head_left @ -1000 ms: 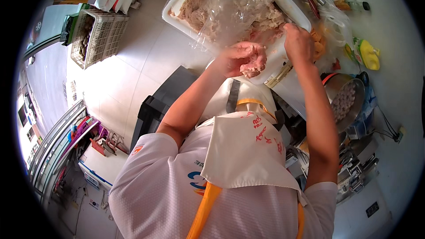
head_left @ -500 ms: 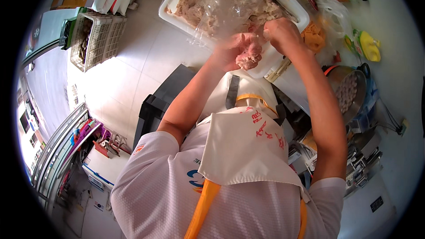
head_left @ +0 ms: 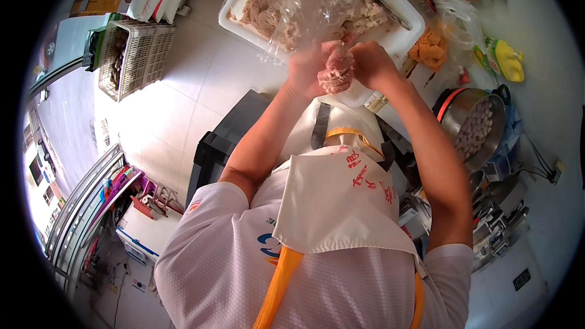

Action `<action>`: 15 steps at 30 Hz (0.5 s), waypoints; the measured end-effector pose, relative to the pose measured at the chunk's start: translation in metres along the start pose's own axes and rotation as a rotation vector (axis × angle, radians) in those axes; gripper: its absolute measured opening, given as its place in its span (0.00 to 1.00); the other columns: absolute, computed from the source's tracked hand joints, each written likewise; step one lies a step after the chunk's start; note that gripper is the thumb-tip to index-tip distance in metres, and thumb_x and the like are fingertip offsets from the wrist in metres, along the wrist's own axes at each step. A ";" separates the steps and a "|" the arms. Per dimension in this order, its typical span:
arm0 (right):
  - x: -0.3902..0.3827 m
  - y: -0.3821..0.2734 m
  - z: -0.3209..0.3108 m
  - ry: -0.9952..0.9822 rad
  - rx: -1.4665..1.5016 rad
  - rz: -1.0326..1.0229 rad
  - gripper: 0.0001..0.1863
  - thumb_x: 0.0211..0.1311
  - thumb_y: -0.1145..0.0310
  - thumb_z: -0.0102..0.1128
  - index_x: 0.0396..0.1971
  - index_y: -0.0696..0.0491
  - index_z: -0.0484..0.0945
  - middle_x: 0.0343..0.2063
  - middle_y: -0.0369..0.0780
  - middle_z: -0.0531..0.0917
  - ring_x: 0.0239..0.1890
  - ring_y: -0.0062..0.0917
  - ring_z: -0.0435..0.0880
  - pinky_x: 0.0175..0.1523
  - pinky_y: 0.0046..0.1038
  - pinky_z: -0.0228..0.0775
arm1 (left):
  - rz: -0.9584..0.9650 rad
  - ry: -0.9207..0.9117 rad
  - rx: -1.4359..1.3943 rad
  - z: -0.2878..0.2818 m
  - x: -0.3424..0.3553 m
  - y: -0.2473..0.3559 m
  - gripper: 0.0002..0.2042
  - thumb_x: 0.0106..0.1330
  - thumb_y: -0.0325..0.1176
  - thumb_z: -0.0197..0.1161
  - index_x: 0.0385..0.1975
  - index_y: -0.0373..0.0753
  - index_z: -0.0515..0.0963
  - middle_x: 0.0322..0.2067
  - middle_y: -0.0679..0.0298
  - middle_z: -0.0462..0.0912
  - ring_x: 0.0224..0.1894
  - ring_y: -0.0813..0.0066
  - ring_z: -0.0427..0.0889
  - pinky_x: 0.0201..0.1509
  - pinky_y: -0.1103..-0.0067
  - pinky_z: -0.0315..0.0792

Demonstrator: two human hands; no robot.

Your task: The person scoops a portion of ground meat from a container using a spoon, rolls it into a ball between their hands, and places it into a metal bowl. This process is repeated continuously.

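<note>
My left hand [head_left: 304,72] is closed around a lump of pale pink minced meat [head_left: 336,74], which bulges out between the thumb and fingers. Right beside it, my right hand [head_left: 373,66] is curled, its fingertips close against the lump; what they hold, if anything, is hidden. Both hands are over the near rim of a white plastic tub [head_left: 229,19]. More minced meat [head_left: 259,7] fills much of the tub, partly covered by a clear plastic bag [head_left: 308,9]. A dark metal utensil [head_left: 393,14] leans in the tub's right side.
To the right stands a metal pot [head_left: 452,123] containing many pale round balls [head_left: 476,131]. An orange cloth [head_left: 430,50] and a yellow bottle [head_left: 509,61] lie beyond it. At left are a white crate [head_left: 146,55] and a black bin [head_left: 228,128] near my body.
My right hand has moved left and down from the tub's edge to meet my left hand. The meat lump has shifted slightly upward in my left hand.
</note>
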State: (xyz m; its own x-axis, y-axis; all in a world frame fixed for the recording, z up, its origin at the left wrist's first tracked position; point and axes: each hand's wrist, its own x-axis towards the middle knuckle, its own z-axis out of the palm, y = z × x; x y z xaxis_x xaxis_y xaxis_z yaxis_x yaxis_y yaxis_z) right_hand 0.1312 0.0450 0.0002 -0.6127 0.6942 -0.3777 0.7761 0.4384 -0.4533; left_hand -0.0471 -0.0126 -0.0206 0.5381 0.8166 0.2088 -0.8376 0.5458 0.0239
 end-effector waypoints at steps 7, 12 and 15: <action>-0.057 -0.015 -0.060 0.143 0.532 0.392 0.09 0.66 0.70 0.66 0.40 0.58 0.89 0.32 0.43 0.91 0.28 0.29 0.86 0.37 0.32 0.77 | 0.005 -0.008 -0.035 0.004 -0.002 0.003 0.26 0.77 0.60 0.56 0.34 0.39 0.74 0.23 0.69 0.68 0.21 0.78 0.64 0.25 0.78 0.62; -0.119 -0.021 -0.095 0.398 0.941 0.574 0.10 0.72 0.69 0.66 0.44 0.59 0.88 0.32 0.37 0.90 0.28 0.14 0.79 0.34 0.19 0.70 | 0.125 0.250 0.123 0.009 0.003 0.002 0.21 0.78 0.52 0.55 0.33 0.39 0.74 0.26 0.66 0.71 0.24 0.75 0.67 0.29 0.76 0.63; -0.146 -0.026 -0.091 0.574 1.075 0.509 0.10 0.75 0.68 0.65 0.44 0.60 0.88 0.35 0.38 0.91 0.29 0.14 0.79 0.34 0.18 0.70 | 0.090 0.565 0.378 0.025 0.016 -0.004 0.21 0.79 0.53 0.54 0.35 0.39 0.76 0.31 0.66 0.74 0.30 0.72 0.72 0.34 0.73 0.68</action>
State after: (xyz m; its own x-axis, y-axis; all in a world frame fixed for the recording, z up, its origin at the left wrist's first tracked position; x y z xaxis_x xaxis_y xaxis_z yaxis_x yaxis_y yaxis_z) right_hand 0.2147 -0.0158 0.1407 0.0667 0.9040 -0.4223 0.2316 -0.4257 -0.8748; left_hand -0.0378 -0.0061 0.0071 0.3456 0.8843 -0.3139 -0.8015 0.4522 0.3914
